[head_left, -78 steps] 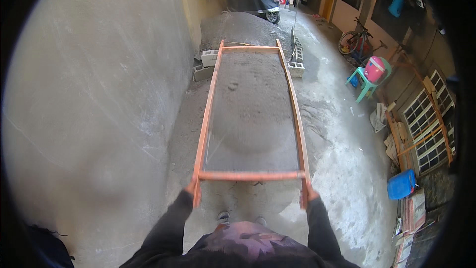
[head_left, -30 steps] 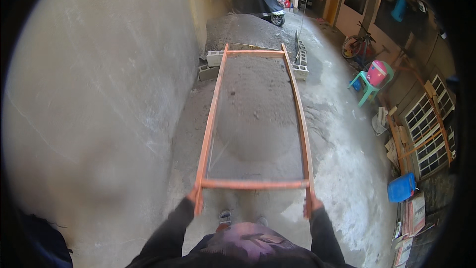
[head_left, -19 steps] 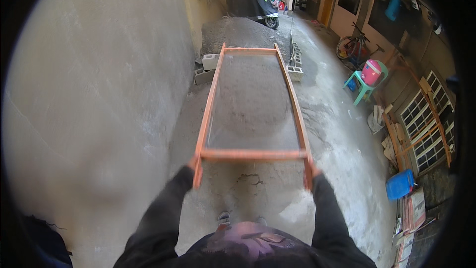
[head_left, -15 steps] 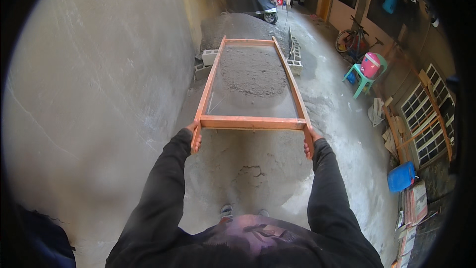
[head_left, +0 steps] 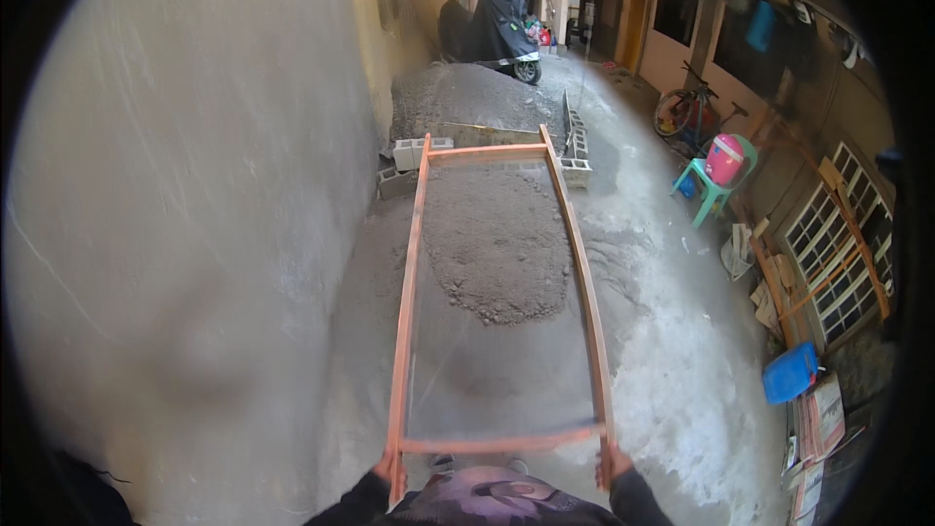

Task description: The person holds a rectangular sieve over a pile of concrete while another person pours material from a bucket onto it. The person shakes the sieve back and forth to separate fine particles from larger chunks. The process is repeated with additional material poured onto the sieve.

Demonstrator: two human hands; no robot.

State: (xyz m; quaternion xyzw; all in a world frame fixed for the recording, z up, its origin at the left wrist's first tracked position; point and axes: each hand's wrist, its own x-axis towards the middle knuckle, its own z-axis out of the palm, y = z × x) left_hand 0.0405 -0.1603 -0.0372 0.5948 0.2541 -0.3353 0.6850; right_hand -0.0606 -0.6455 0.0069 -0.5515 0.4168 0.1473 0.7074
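Note:
A long wooden-framed sand screen (head_left: 596,351) stretches away from my body, with side rails that run on past its crossbars as handles. Fingers wrapped round the left handle, my left hand (head_left: 392,473) is low in the picture, close to my waist. My right hand (head_left: 613,466) grips the right handle at about the same height. On the fine mesh (head_left: 497,385) lies a patch of grey, lumpy sand (head_left: 497,244), over the far and middle part; the near part of the mesh shows bare.
Beyond the screen's far end are hollow concrete blocks (head_left: 409,153) and a sand heap (head_left: 477,97). A plastered wall (head_left: 195,185) rises on the left. To the right stand a green chair (head_left: 716,197) with a pink water jug (head_left: 724,159) and a blue container (head_left: 790,373).
Both hands have come back toward my body, drawing the screen with them. My arms were stretched forward and are now bent. The far crossbar has uncovered more of the heap behind.

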